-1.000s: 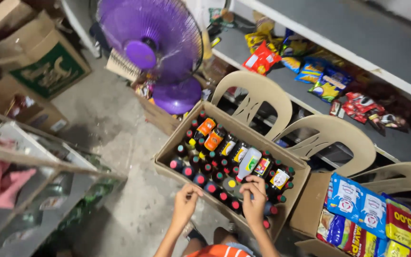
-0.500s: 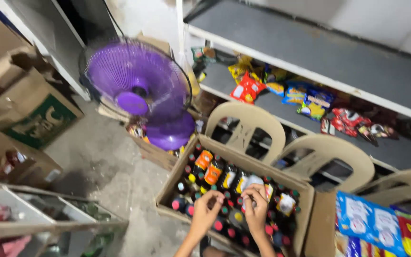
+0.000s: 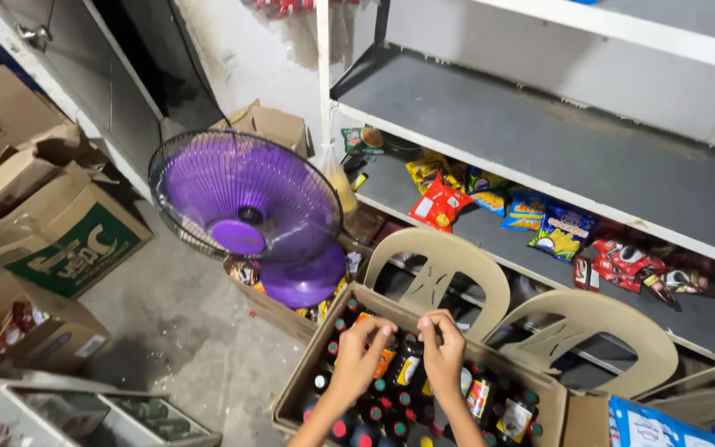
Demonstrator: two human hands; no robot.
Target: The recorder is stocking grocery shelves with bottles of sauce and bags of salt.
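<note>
Below, both hands reached into the open cardboard box [image 3: 291, 396] of capped bottles [image 3: 405, 371] standing upright beside the purple fan [image 3: 246, 203]; the left hand [image 3: 360, 356] and right hand [image 3: 443, 352] each had fingers curled together, pinching bottle tops; picking out appeared under way, and lifting would call for a straight upward pull

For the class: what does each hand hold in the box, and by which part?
Both the left hand and right hand pinch bottle tops in the cardboard box; a firm hold cannot be told.
</note>
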